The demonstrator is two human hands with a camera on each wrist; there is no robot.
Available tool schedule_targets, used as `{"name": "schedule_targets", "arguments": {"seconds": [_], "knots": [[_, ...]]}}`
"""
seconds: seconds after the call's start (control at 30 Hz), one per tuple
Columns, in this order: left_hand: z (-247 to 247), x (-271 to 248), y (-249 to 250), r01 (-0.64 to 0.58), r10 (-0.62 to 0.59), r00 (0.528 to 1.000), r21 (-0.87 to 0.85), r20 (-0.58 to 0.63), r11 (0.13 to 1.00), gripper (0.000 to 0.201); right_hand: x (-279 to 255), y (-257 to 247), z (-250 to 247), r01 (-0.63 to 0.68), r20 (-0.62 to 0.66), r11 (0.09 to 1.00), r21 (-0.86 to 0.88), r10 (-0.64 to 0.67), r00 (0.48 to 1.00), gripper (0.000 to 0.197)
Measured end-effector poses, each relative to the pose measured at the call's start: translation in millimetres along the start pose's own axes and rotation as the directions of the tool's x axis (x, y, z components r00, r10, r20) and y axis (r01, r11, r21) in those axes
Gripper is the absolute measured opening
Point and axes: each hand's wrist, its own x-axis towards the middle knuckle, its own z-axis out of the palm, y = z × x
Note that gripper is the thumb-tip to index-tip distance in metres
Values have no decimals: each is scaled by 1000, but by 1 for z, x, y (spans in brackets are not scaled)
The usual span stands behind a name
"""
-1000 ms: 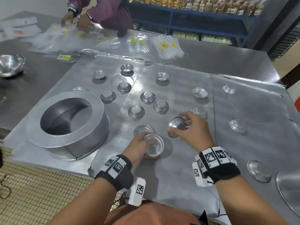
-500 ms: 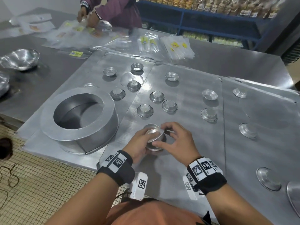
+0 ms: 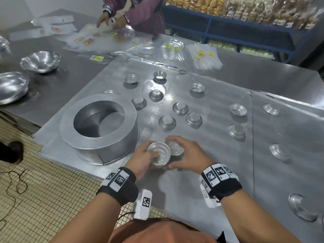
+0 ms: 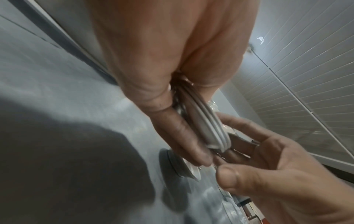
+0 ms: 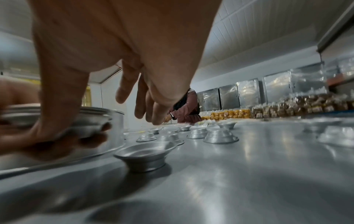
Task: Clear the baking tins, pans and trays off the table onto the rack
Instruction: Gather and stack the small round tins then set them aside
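Left hand (image 3: 142, 159) fingers clamped around stacked small tins (image 3: 158, 153); right hand (image 3: 188, 155) fingers spread, loosely arched over single tin (image 3: 175, 148) on table (image 3: 201, 181).

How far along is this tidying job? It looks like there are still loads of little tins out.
Early days. Nothing shows on a rack yet. In hand: the left hand holds a small nested stack of tins, and the right hand is over another tin beside it. Left: many small tins scattered over the trays, the big round pan, and the trays themselves.
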Motion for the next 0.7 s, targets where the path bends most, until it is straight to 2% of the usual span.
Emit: {"name": "schedule_targets", "arguments": {"seconds": [0.07,0.13,0.27,0.33,0.43,0.6,0.7], "knots": [[-7,-1,-1,9,-9,1000,-15,-19,1000,31,10,3,-8,24,-28,983,-180,-30,999,80],[-15,0,-4,6,-5,1000,6,-29,1000,28,22,10,-12,10,-62,932,-361,-35,997,69],[-25,-1,-5,-35,47,996,149,-74,988,30,45,24,-6,-178,-216,867,-466,83,973,47],[-30,1,-7,-67,84,995,243,-61,968,28,52,25,-3,-274,-273,834,-479,155,949,41],[-31,-1,-6,-89,107,993,276,-50,957,28,56,22,-1,-389,-341,824,-413,256,905,28],[-32,-3,-8,-84,103,992,243,-69,966,26,52,18,-3,-377,-346,871,-313,265,900,26],[-28,-2,-9,-32,45,994,127,-99,991,19,46,7,-9,-319,-363,901,-293,204,909,27]]}}
